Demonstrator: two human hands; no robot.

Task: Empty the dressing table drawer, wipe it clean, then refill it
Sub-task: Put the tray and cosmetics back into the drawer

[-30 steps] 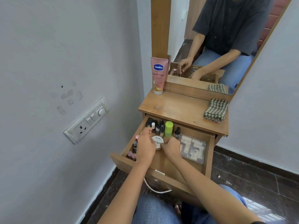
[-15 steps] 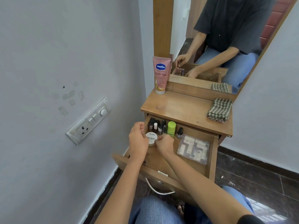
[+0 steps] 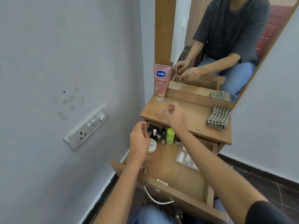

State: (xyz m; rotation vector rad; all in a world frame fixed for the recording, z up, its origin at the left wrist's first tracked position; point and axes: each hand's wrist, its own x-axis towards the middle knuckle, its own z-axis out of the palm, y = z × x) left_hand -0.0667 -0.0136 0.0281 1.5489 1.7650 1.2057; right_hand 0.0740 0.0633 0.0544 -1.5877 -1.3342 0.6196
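The wooden drawer (image 3: 163, 168) of the dressing table (image 3: 197, 120) stands pulled out. At its back are several small dark bottles (image 3: 155, 132), a green bottle (image 3: 170, 136) and a white round jar (image 3: 152, 146). On the right lies a clear plastic case (image 3: 184, 156). A small bottle (image 3: 143, 169) shows beside my left forearm. My left hand (image 3: 139, 139) hovers over the drawer's left side with curled fingers; the mirror shows a small pink bottle under it. My right hand (image 3: 174, 113) is blurred and curled over the tabletop, and I cannot see what it holds.
A pink Vaseline tube (image 3: 161, 81) stands at the tabletop's back left. A folded striped cloth (image 3: 218, 118) lies at its right. The mirror (image 3: 218, 46) rises behind. A wall with a switchboard (image 3: 87, 126) is close on the left. A metal handle (image 3: 155, 199) hangs from the drawer front.
Both hands have left the white jar. My left hand has lifted from the drawer's left side. My right hand has swung up and away over the tabletop.
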